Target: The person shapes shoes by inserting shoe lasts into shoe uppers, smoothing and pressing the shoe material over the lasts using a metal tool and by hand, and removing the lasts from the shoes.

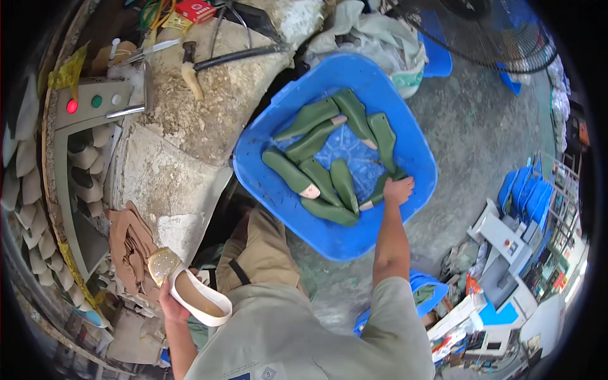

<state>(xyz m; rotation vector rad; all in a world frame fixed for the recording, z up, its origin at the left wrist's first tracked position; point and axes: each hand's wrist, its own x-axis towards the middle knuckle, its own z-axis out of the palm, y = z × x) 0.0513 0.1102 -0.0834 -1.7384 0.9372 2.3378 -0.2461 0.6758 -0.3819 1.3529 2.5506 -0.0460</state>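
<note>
My left hand (172, 303) is closed around a white flat shoe (197, 297) with a glittery gold toe, its opening facing up. My right hand (399, 190) reaches into a blue plastic tub (335, 244), fingers curled on a green shoe last (378, 194) by the tub's right wall; part of that last lies hidden under the hand. Several more green shoe lasts (345, 183) lie loosely about the tub's bottom, some with pale pinkish ends. Brown shoe uppers (130, 244) are heaped on the bench edge, close to the shoe.
To the left stands a stained workbench (171, 152) with a hammer (190, 71) and a red box (195, 10). A control panel (92, 103) has coloured buttons. Racked shoes (28, 209) line the far left. A large fan (487, 31) stands at upper right, beyond a plastic sack (367, 44).
</note>
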